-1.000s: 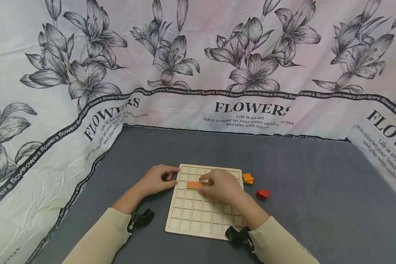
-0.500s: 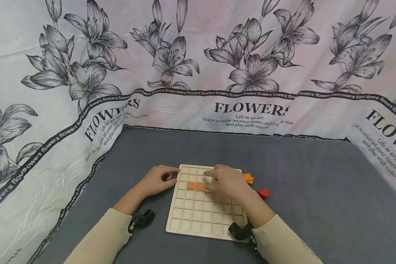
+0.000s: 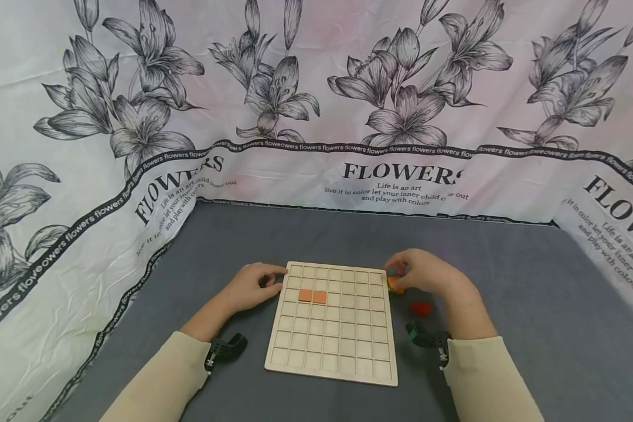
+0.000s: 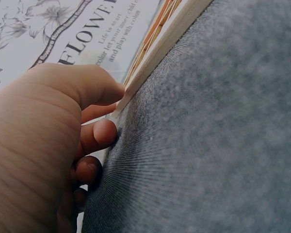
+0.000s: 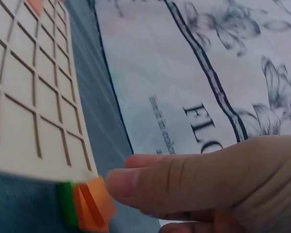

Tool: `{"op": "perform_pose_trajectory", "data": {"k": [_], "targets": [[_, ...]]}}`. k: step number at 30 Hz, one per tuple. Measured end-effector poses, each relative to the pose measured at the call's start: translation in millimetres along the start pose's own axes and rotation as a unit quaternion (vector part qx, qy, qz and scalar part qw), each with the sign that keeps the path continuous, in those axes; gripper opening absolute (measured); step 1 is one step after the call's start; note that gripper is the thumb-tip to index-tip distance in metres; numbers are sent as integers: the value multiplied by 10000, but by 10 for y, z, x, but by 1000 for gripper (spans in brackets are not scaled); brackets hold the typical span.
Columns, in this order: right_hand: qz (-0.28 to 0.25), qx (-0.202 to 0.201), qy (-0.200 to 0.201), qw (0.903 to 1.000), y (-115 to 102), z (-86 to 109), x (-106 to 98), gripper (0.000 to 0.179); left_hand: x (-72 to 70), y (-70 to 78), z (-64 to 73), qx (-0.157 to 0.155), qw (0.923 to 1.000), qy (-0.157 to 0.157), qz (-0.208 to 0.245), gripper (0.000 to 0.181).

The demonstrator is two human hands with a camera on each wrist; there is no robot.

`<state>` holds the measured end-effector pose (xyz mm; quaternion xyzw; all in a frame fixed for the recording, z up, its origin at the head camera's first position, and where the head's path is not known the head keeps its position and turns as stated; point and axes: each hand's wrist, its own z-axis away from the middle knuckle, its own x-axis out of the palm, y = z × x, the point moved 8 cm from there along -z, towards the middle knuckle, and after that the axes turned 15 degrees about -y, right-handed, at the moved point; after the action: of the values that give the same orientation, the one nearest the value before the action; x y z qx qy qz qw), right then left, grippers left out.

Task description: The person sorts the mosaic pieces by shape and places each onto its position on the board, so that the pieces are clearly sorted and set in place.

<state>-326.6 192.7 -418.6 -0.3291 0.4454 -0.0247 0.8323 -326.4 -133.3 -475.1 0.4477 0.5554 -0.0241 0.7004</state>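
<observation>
A pale wooden grid board [image 3: 332, 343] lies on the grey tabletop, with two orange square tiles [image 3: 319, 297] side by side in its upper left cells. My left hand [image 3: 250, 288] rests at the board's left edge, its thumb and index fingertips at the rim. Beyond the board's upper right corner, my right hand [image 3: 427, 272] reaches over a small pile of orange and green tiles [image 5: 92, 204]. In the right wrist view the thumb [image 5: 123, 184] is right at the tilted top orange tile. Thumb and index finger are spread apart in the head view.
Red pieces [image 3: 421, 308] lie on the grey cloth [image 3: 506, 281] just below the right hand. A floral-printed curtain [image 3: 295, 176] closes off the back and sides. Black wrist cameras are strapped over both sleeves [image 3: 490, 375].
My right hand has left the orange tile on the board and moved right to the tile pile. Both orange tiles stay in their cells. The left hand has not moved.
</observation>
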Motion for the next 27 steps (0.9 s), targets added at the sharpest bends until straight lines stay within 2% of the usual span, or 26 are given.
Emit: {"op": "perform_pose_trajectory", "data": {"k": [6,12,19,27], "targets": [[-358,176,-132,9991,240,19,22,37,-1,-19,6,3,10000,10,48,34],[-481,243,-242,9983,368,-34,70,33,-1,-32,4,-33,10000,53,25,34],[-475,340,-258,9980,380,-43,76,30,-6,-20,-4,-56,10000,55,-32,34],[-441,254,-148,9986,333,0,35,31,-8,-12,-2,-32,10000,46,-1,33]]}}
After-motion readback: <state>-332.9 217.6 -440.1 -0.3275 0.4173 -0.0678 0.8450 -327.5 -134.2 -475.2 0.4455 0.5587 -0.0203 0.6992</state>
